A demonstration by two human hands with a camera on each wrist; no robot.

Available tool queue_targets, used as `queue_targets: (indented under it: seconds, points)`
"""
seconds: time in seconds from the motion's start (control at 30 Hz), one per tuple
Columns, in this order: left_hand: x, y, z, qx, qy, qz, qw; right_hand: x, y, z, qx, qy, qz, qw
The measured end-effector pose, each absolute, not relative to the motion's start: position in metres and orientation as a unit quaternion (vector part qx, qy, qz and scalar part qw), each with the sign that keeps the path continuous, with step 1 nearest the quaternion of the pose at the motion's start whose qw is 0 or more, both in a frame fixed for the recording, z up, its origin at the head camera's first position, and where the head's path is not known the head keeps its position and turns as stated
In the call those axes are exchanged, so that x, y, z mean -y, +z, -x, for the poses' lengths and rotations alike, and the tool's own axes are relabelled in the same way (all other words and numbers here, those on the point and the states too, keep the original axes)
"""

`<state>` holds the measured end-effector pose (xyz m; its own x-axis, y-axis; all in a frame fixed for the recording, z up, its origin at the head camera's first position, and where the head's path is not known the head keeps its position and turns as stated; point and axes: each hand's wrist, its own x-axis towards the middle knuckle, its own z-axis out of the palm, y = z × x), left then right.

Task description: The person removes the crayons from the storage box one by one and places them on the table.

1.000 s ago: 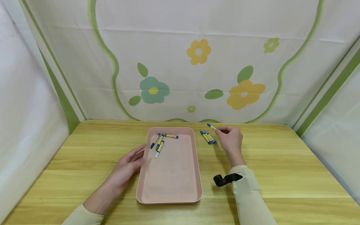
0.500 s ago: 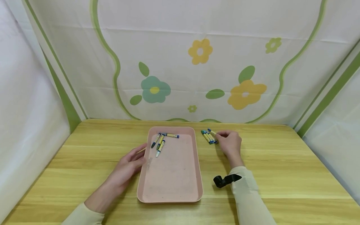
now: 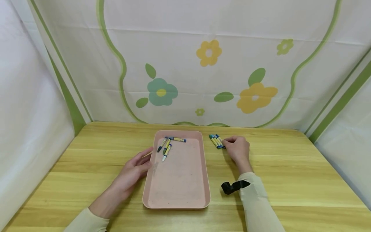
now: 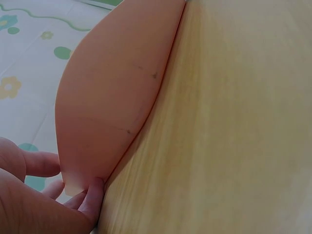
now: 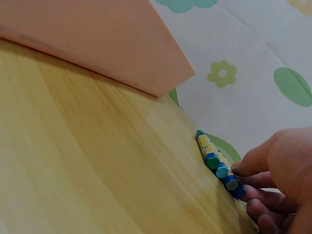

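Observation:
My right hand (image 3: 238, 150) pinches a blue crayon (image 3: 218, 138) between thumb and fingers, low over the table. It lies along the right side of a small row of crayons (image 3: 214, 141), yellow-wrapped with green and blue ends. From the right wrist view, its dark blue end (image 5: 239, 193) shows beside the fingers, and the green crayon (image 5: 211, 161) is farthest from the hand. At the pink tray (image 3: 179, 183), my left hand (image 3: 130, 172) touches the outside of the left wall with extended fingers; the left wrist view shows fingertips against that wall (image 4: 112, 97).
Inside the tray's far left part lie several crayons, one a white crayon (image 3: 166, 153) and one lying crosswise (image 3: 178, 140). A wooden table (image 3: 290, 174) carries everything, backed by a flower-printed curtain (image 3: 185, 64). A black strap mount (image 3: 235, 186) sits on the right sleeve.
My right hand has lowered the blue crayon from above the table down against the right side of the row. The left hand has stayed at the tray. The head view has shifted slightly.

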<state>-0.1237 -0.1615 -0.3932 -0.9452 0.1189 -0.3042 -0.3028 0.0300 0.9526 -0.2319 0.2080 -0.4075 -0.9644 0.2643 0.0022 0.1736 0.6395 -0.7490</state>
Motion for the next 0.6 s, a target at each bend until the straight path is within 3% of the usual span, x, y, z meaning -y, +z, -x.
queue_targets:
  seconds: [0.6]
  points:
    - [0.1611, -0.3921, 0.1235, -0.701, 0.694, 0.063, 0.149, -0.2107, -0.4077, 0.2333, 0.904, 0.407, 0.115, 0.056]
